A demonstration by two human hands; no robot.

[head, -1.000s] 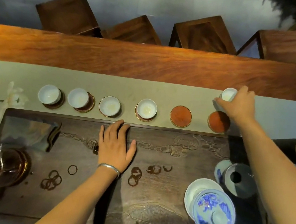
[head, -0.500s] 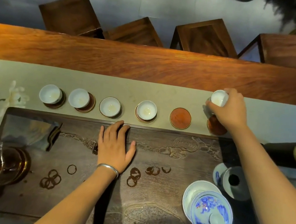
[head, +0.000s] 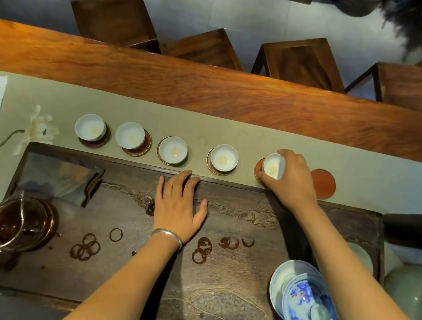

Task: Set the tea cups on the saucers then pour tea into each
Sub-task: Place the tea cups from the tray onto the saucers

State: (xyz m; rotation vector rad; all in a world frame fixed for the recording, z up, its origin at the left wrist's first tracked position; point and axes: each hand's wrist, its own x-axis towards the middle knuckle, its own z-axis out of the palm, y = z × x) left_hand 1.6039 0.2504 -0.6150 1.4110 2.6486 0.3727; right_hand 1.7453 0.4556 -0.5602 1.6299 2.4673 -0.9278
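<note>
Right hand: the right hand (head: 292, 180) has its fingers closed round a small white tea cup (head: 273, 165), gripping the rim and side wall.
Cup position: over the fifth saucer (head: 257, 170) in the row; cup tilted toward the left, and whether its foot is seated cannot be told.
Left hand: the left hand (head: 177, 206) lies flat and open on the dark wooden tea tray (head: 218, 278), holding nothing.
Row status: four cups (head: 224, 158) stand on saucers to the left; one red saucer (head: 322, 183) at the right end is bare.
Handling judgement: cup appears thin porcelain, light, rigid, glazed and so likely slippery; fragile if knocked against the saucer.
Hold advised: pinch at the rim and upper wall, lower it level.
Tea supply: glass pitcher (head: 19, 227) of dark tea at the near left of the tray, untouched.
Progress: pouring not yet begun; cups look empty apart from a faint stain.
</note>
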